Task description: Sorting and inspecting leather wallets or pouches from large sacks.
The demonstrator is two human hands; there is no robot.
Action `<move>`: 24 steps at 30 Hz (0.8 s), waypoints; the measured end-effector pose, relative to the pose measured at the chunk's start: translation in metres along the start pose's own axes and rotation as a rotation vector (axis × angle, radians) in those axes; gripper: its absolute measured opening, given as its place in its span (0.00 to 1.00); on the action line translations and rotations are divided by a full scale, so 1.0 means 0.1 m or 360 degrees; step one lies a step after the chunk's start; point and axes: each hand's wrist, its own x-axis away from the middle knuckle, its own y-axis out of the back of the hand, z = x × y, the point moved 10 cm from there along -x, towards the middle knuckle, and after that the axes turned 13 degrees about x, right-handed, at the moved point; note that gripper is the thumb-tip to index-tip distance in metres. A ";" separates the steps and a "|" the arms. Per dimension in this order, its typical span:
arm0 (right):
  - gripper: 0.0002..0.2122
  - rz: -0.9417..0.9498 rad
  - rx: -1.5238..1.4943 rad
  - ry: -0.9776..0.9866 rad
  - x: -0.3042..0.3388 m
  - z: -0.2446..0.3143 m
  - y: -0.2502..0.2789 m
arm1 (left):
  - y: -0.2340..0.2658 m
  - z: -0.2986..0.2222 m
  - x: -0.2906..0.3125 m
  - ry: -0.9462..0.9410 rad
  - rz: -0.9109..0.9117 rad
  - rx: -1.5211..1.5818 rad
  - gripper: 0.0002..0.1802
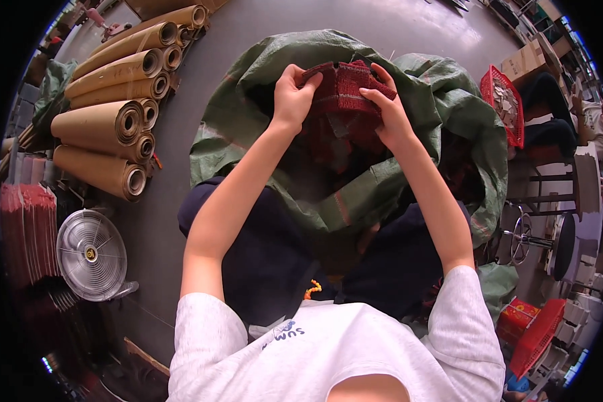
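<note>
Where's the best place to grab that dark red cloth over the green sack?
Probably by its left and right ends, with one hand coming in from each side. The dark red cloth spans sideways between the left hand and the right hand, above the open mouth of the green sack, so pinching both ends should hold it spread out.

red woven piece (pixel 342 100) pinched by left fingers (pixel 313 81) + right fingers (pixel 371 95) | held over open green sack (pixel 229 124) | brown rolls (pixel 95 123) kinda piled up off left
</note>
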 end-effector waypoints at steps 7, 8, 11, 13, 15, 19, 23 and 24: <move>0.30 -0.0222 0.0127 0.0174 0.03 0.14 0.69 | 0.96 0.29 -0.28 0.0417 -0.0542 0.0199 0.13; 0.30 -0.0190 0.0182 0.0160 -0.02 0.11 0.73 | 0.79 0.34 -0.18 0.0592 -0.0280 0.0009 0.13; 0.33 -0.0055 0.0252 0.0081 -0.04 0.04 0.63 | 0.37 0.47 -0.09 0.0430 0.0082 -0.0678 0.39; 0.37 0.0115 0.0271 0.0085 -0.01 0.05 0.44 | 0.04 0.40 -0.04 0.0026 0.0417 -0.0962 0.49; 0.42 0.0203 0.0297 0.0050 0.05 0.06 0.35 | -0.37 0.29 0.08 -0.0033 0.0701 -0.0701 0.45; 0.39 0.0237 0.0465 0.0174 0.01 -0.06 0.27 | -0.61 0.47 0.22 0.0462 0.0830 0.0051 0.23; 0.31 0.0072 0.0583 0.0198 -0.07 -0.09 0.39 | -0.33 0.32 0.05 0.0210 0.0387 -0.0140 0.13; 0.32 0.0014 0.0541 0.0195 -0.09 -0.08 0.45 | -0.20 0.31 -0.01 0.0241 0.0245 -0.0141 0.12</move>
